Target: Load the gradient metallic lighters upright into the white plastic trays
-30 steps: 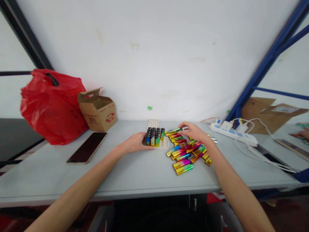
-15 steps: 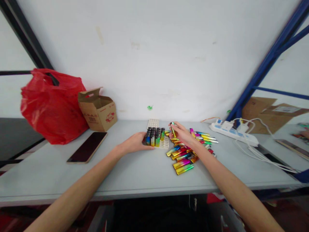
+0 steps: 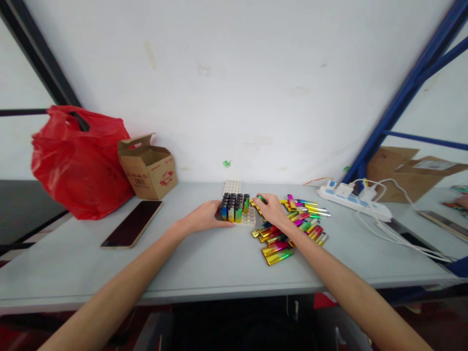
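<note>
A white tray with round holes holds several lighters upright in rows, black tops up, on its left part. My left hand is closed round the left side of this tray, thumb at the front and fingertips hidden behind the lighters. To the right of the tray, my right hand pinches a shiny lighter. Only its green end shows between the fingers. Below and beside that hand lies a loose pile of lighters in metallic gold, pink, blue, green and red.
A second white tray lies near the wall. At left are a phone, an open cardboard box and a red plastic bag. A power strip with white cables lies at right, near a blue frame.
My right hand has turned over and dropped slightly, so the lighter in it now shows less. My left hand stays at the tray.
</note>
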The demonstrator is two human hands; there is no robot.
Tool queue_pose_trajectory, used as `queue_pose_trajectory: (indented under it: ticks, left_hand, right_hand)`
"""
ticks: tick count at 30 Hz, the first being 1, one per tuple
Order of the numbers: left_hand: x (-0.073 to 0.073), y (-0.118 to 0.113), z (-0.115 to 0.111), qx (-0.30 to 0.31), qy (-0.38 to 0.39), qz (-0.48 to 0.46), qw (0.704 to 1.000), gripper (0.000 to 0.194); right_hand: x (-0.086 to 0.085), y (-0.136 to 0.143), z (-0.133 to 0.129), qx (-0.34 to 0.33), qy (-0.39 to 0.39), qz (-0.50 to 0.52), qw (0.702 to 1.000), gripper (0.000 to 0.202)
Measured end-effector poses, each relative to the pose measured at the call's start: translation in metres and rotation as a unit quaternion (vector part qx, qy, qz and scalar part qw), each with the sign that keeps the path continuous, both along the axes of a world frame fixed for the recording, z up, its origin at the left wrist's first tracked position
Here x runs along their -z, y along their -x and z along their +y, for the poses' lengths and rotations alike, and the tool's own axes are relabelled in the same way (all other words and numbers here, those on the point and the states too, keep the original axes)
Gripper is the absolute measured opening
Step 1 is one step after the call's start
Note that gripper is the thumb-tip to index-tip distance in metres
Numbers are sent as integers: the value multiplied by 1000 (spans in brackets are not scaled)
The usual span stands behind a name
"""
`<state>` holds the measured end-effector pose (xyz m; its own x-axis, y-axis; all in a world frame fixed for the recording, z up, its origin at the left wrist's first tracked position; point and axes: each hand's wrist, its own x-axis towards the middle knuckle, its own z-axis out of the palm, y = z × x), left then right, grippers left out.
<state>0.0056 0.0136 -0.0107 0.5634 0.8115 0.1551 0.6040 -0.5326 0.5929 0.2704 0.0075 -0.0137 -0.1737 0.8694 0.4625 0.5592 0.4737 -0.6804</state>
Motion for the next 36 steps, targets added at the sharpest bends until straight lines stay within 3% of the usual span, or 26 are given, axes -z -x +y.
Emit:
queue_pose_trajectory:
  ticks: [7, 12, 17, 20, 26, 36]
  left_hand:
    - [2, 1, 1, 4, -3, -3, 1000, 65]
    - [1, 0, 1, 1, -14, 5, 1000, 63]
    - [0, 0, 0, 2, -11, 2, 1000, 65]
    - [1, 0, 0, -1, -12, 4, 1000, 66]
    - [-1, -1, -1, -3, -14, 10, 1000, 66]
    - [-2, -1, -1, -9, -18, 14, 1000, 68]
  right_hand:
    - [-5, 2, -5, 2, -35, -2, 999, 42]
    - [-11, -3, -9, -44, 6, 0, 999, 36]
    - [-16, -11, -8, -76, -96, -161, 979, 40]
    - [-16, -14, -7, -102, -67, -215, 969, 43]
    - [-14, -15, -8, -83, -9, -171, 982, 43]
    - [-4, -6, -3, -103, -31, -255, 961, 30]
